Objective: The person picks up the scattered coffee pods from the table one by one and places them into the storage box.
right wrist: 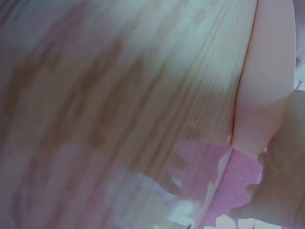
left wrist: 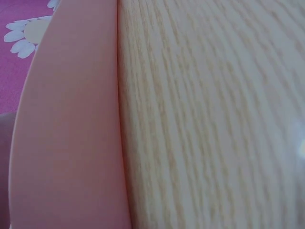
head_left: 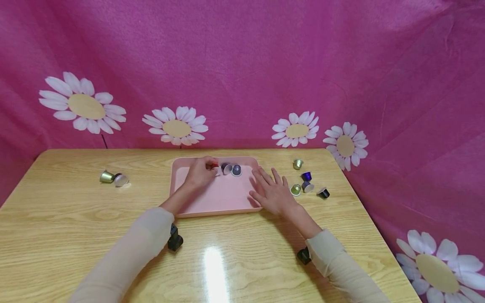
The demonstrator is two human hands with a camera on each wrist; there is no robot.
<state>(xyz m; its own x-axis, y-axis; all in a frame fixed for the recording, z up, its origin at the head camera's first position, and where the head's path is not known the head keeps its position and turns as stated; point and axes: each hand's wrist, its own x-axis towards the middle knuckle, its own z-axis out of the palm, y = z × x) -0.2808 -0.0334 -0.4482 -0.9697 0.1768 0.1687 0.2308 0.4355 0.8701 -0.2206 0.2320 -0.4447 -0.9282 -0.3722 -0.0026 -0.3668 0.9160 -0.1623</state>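
In the head view, my left hand (head_left: 200, 173) reaches over the left side of a pink tray (head_left: 223, 202). Its fingertips pinch a red coffee capsule (head_left: 215, 166) near the back rim, partly hidden by the fingers. Beside it in the tray, a dark capsule (head_left: 226, 168) lies tipped over with its pale lid showing, and a grey-blue capsule (head_left: 236, 170) stands lid down. My right hand (head_left: 274, 194) rests at the tray's right rim, fingers spread and holding nothing. Only the tray's side wall (left wrist: 66, 124) and the table appear large in the left wrist view.
Right of the tray lie several capsules: gold (head_left: 297, 164), blue (head_left: 306, 176), grey-blue (head_left: 307, 187), green (head_left: 295, 190) and black (head_left: 323, 193). At the left, a green-gold capsule (head_left: 107, 176) touches a tipped capsule (head_left: 121, 180). A pink flowered cloth (head_left: 242, 84) hangs behind the wooden table (head_left: 75, 235).
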